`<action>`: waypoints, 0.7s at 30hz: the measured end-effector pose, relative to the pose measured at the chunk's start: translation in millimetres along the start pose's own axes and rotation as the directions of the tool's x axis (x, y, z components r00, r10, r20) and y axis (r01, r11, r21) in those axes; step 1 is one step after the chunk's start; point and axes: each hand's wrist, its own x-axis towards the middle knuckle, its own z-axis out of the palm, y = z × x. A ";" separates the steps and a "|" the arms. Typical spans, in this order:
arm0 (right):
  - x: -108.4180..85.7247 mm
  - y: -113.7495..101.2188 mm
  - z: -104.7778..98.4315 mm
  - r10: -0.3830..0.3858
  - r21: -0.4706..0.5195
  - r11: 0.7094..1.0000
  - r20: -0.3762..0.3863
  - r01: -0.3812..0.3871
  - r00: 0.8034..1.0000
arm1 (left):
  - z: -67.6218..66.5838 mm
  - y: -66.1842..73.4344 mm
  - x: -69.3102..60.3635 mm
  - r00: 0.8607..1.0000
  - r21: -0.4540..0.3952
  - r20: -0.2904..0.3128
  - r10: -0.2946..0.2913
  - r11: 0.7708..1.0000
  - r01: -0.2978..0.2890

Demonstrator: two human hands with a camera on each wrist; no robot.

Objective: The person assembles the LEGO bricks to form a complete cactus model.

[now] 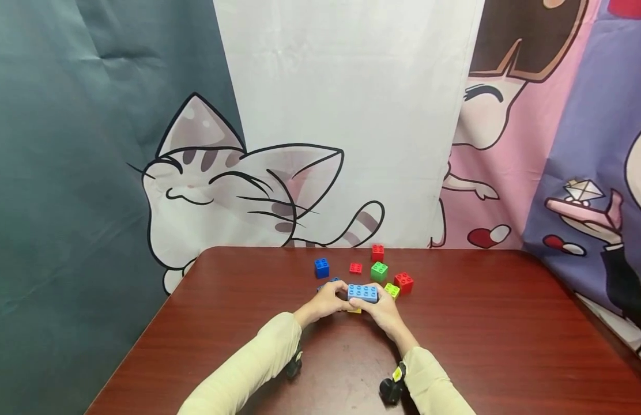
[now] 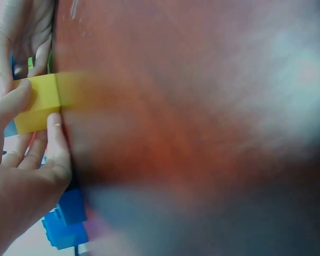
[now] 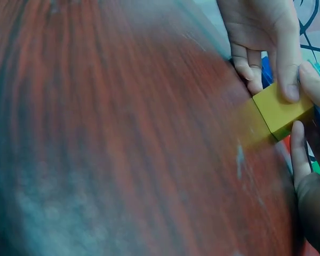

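Note:
Both hands meet over the table around a light blue building brick (image 1: 362, 293), its studs facing up in the head view. A yellow building brick (image 2: 40, 101) sits directly against it, its smooth sides toward the wrist cameras; only a sliver shows in the head view. My left hand (image 1: 327, 302) pinches the yellow brick between thumb and fingers. From the other side, my right hand (image 1: 384, 311) grips the light blue brick, its thumb across the front; its fingertips also touch the yellow brick. Whether the two bricks are fully joined is hidden.
Beyond the hands on the brown table (image 1: 481, 334) lie a dark blue brick (image 1: 322, 268), a green brick (image 1: 379, 271), a lime brick (image 1: 392, 290) and several red bricks (image 1: 403, 282). Another blue brick (image 1: 335, 280) is partly behind the left hand. A printed cloth (image 1: 351, 115) hangs behind.

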 end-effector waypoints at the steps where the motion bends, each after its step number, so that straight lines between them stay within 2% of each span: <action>1: -0.2 -0.2 1.2 0.005 0.001 1.000 -0.003 -0.005 1.000 | -1.3 0.7 0.5 1.000 -0.001 0.014 -0.017 1.000 0.017; 13: -0.5 1.8 1.1 0.009 0.005 1.000 0.003 -0.009 1.000 | -6.9 2.6 2.2 0.995 0.000 0.071 -0.068 0.998 0.068; 21: -1.1 -0.1 1.4 0.026 0.019 0.999 -0.004 -0.026 1.000 | -19.8 13.4 6.8 0.991 0.051 0.133 -0.027 0.999 0.020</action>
